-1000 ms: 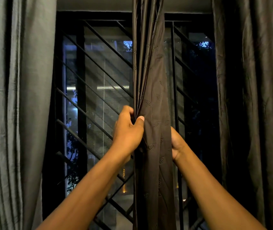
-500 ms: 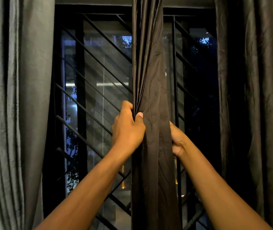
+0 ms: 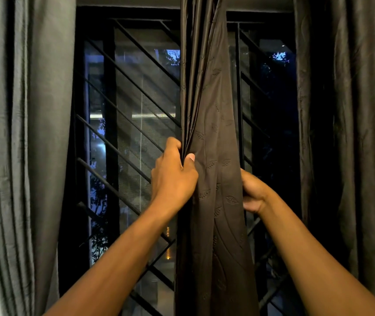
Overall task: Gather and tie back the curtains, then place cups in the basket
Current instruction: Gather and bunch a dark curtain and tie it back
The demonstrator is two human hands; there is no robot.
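From the head view, I have the middle curtain (image 3: pixel 211 156) bunched into a narrow column in front of the window grille (image 3: pixel 131 124), between a grey curtain (image 3: pixel 22 133) on the left and a dark curtain (image 3: pixel 352 133) on the right. To do this gather well, I judge I should draw every loose pleat into one fist, keeping the folds even, before any tie goes round.

My left hand (image 3: pixel 174 179) reaches forward, fingers curled behind the left edge and thumb pressed on the front, pinching the folds. My right hand (image 3: pixel 253 193) grips the right edge, fingers wrapped behind the cloth and hidden. Both forearms angle up and inward. No cups or basket are in sight.
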